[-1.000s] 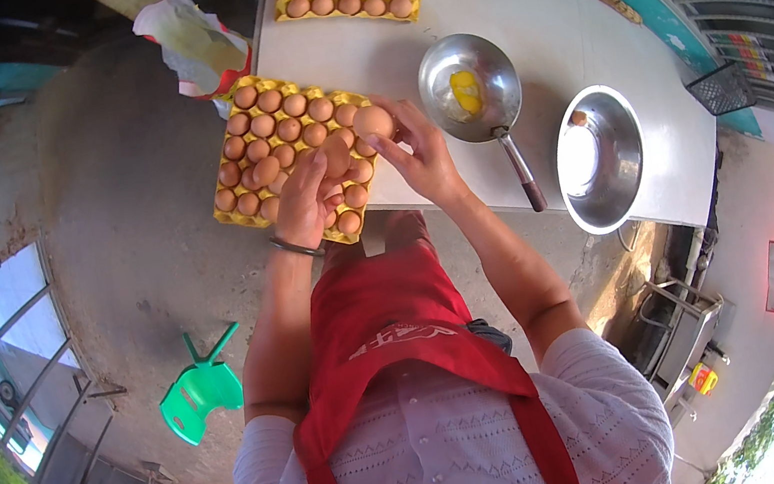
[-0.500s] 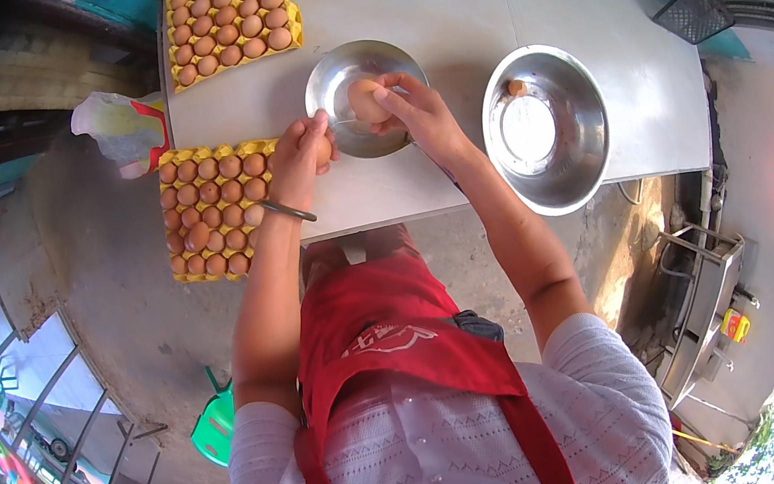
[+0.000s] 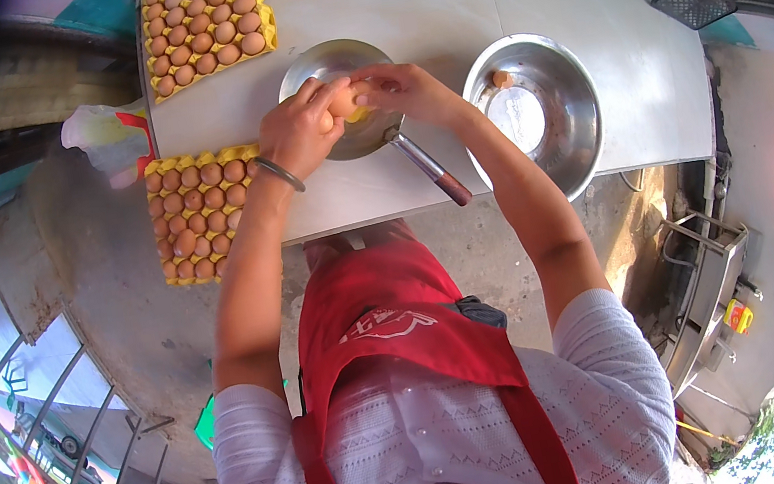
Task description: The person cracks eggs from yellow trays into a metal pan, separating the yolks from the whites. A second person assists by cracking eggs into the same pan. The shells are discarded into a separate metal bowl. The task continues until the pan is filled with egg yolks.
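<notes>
My left hand (image 3: 296, 130) and right hand (image 3: 416, 93) meet over a shallow metal bowl (image 3: 304, 68). Fingers of both hands close around a brown egg (image 3: 342, 102), and a second brown egg (image 3: 326, 122) shows tucked in my left hand. Yellow yolk (image 3: 357, 115) is visible just below the upper egg, over the bowl. Any crack in the shell is hidden by my fingers. A metal handle with a brown grip (image 3: 437, 175) slants from the bowl's rim toward the table's front edge; whether it is fixed to the bowl I cannot tell.
A larger metal basin (image 3: 583, 135) stands to the right with a piece of eggshell (image 3: 502, 79) inside. Two yellow trays of brown eggs, one far (image 3: 268, 30) and one near (image 3: 236, 151), lie at the left. A plastic bag (image 3: 103, 140) hangs by the table's left edge.
My hands have come together at the egg, and yolk now shows beneath it. The handle beside the bowl has come into sight. The whole view has shifted slightly.
</notes>
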A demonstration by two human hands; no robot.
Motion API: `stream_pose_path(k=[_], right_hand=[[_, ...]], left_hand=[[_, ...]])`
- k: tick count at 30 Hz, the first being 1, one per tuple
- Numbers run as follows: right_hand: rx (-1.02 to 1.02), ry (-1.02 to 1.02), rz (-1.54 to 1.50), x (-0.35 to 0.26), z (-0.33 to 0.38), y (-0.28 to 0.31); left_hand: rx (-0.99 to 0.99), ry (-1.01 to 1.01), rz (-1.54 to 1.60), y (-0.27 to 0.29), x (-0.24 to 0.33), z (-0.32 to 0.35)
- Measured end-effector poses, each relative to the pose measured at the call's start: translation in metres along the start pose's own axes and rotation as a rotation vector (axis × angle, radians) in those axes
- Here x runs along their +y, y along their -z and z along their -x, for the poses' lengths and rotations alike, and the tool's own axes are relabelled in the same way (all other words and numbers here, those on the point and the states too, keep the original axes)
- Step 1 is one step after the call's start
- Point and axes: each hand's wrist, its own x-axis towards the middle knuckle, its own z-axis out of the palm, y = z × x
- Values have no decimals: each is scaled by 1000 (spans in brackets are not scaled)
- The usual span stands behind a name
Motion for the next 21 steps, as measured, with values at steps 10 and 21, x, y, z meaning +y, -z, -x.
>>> stream_pose_path(k=[10,21], right_hand=[[290,269,408,-52,22,16],[458,-262,-452,80,24,-37]], left_hand=[[123,-104,-309,44,32,-6],[47,721,353,-119,-47,33]])
